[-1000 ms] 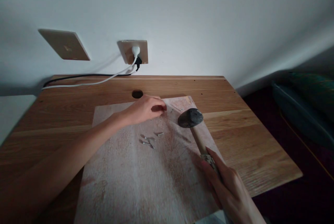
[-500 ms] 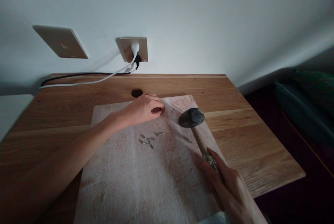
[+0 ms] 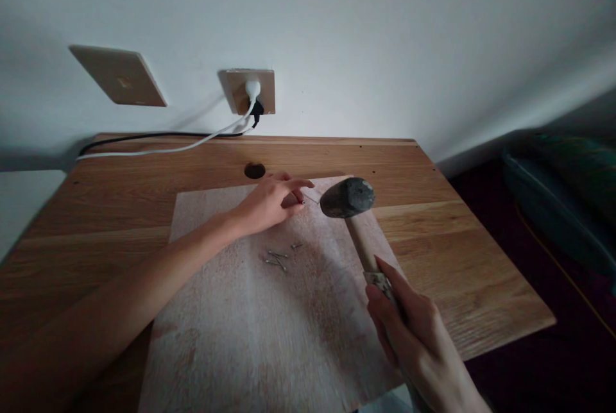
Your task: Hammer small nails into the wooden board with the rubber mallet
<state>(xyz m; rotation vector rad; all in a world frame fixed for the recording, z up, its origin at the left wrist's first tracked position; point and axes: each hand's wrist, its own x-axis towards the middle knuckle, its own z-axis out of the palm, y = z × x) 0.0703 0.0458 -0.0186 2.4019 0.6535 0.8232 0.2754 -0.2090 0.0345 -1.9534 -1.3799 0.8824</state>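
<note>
My right hand [image 3: 414,329] is wrapped around the handle of a mallet [image 3: 359,243] with a dark, rounded head. The head hangs over the far right part of a pale, worn wooden board [image 3: 216,323]. To its left, my left hand [image 3: 269,204] rests at the board's far side, index finger lifted away from the thumb. A tiny dark spot shows at the thumb tip, possibly a nail head; I cannot tell. Several loose nails [image 3: 276,260] lie on the board nearer to me, just below the left hand. The mallet head hides part of the board's far right corner.
Beneath the board is a brown wooden desk [image 3: 462,259] with a round cable hole [image 3: 255,170]. Behind it, a wall outlet [image 3: 264,89] holds a white and a black plug, their cables [image 3: 183,149] running left. A wall plate [image 3: 118,76] sits farther left.
My left hand's fingers have opened from a closed pinch, with the index finger lifting. The mallet head has moved slightly up and left in view, with my right hand still on its handle.
</note>
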